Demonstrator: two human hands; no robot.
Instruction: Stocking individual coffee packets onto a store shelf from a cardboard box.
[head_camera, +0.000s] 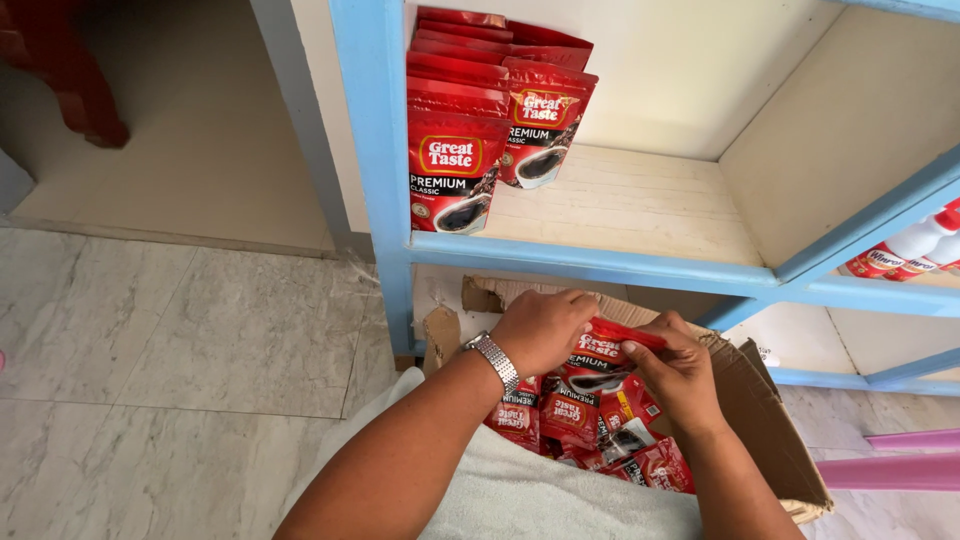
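Box (770, 420) half-hidden — hands (545, 328) (680, 370) over pouch (600, 358)

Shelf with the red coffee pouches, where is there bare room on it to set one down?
The shelf board is bare from the red pouches stacked at its left end across to the right side wall. The cardboard box below is crowded with pouches, and the left hand and right hand hold one pouch above it.

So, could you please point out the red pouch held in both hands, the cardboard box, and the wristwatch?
Red pouch (600, 362), head view: its front face between the hands.
Cardboard box (775, 425), head view: its right wall.
Wristwatch (494, 359), head view: the metal band on the left wrist.
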